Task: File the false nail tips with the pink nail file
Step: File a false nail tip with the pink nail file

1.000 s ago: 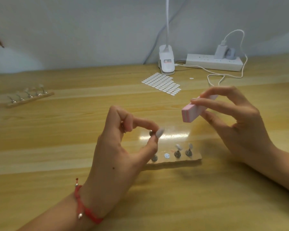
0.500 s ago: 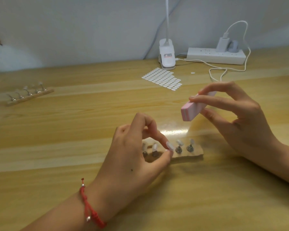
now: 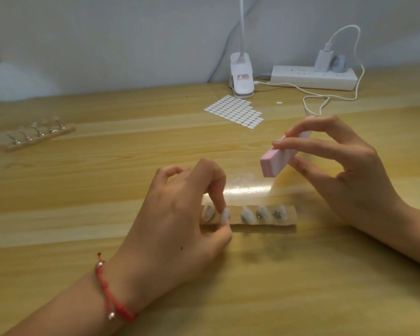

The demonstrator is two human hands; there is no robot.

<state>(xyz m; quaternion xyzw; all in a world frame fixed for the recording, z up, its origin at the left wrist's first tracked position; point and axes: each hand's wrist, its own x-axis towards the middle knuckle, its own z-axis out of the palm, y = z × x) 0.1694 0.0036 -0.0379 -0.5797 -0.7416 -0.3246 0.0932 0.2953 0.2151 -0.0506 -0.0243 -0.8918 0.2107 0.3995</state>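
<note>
Pinching 1 false nail tip (image 3: 224, 216) on its stand (image 3: 290, 215) with my left hand (image 3: 177, 221), likely to steady it | right hand (image 3: 349, 170) grips pink nail file (image 3: 275, 162), raised just beyond-right of the left hand, clear for filing

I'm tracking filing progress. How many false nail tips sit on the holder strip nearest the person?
5 tips, in a row on the holder strip: one at the left end, one pinched by the left hand, three right of it. Another may be hidden.
</note>
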